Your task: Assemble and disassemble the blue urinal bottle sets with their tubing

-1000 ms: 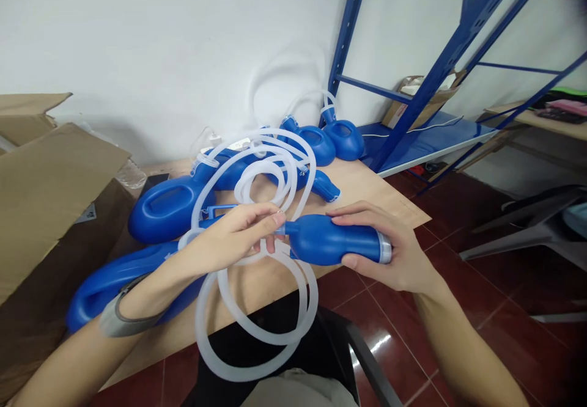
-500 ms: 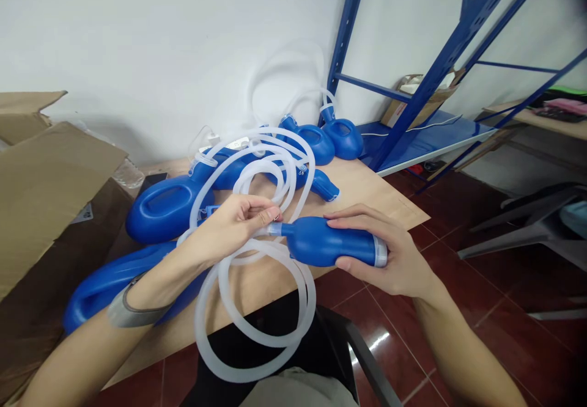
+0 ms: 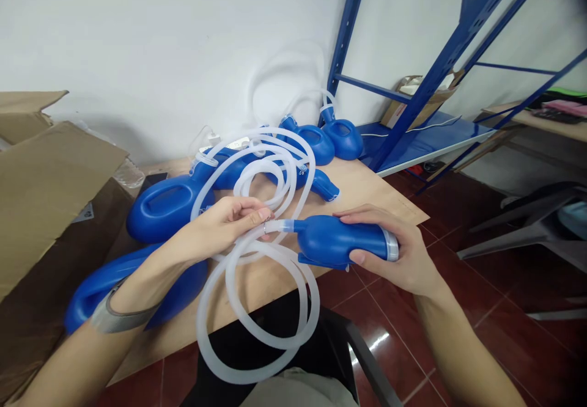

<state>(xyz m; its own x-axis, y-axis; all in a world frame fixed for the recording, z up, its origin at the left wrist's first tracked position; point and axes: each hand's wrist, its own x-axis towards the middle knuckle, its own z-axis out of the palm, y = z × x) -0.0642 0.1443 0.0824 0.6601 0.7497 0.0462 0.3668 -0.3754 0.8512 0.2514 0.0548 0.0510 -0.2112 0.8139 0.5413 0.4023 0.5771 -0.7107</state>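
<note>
My right hand (image 3: 387,245) wraps round a blue plastic funnel-like piece (image 3: 337,239), held sideways with its clear-rimmed wide end in my palm. Its narrow neck is pushed into the end of a translucent white hose (image 3: 277,226). At a short distance from that joint, my left hand (image 3: 243,217) pinches a small wire hose clamp (image 3: 266,220) at the hose; part of the clamp is hidden by the fingers. From there the hose runs down in wide loops over the table edge and my lap.
Several blue bottles with handles, such as one at the left (image 3: 162,205), lie on the wooden table (image 3: 389,202). An open cardboard box (image 3: 59,193) stands at the left. Blue metal shelving (image 3: 408,132) rises at the right, and a grey chair (image 3: 518,236) stands beyond.
My left hand has slid left along the hose with the clamp, away from the neck. My right hand and the blue piece have shifted slightly right, so the hose end shows more.
</note>
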